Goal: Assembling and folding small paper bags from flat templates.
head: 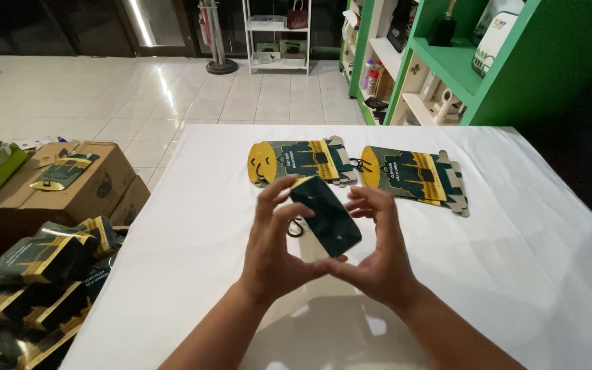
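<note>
Box (325,216) btwn both hands' fingers (275,199)

The white table (515,274) lies open on both sides of the raised hands and along its near edge. Beyond them, two flat stacks of green-and-yellow carton blanks (301,162) (416,177) sit side by side, a narrow gap between them, blocking the far middle. Off the left edge, cardboard boxes (70,181) and piled folded cartons (32,281) crowd the floor. Green shelving (460,65) closes the far right.
</note>
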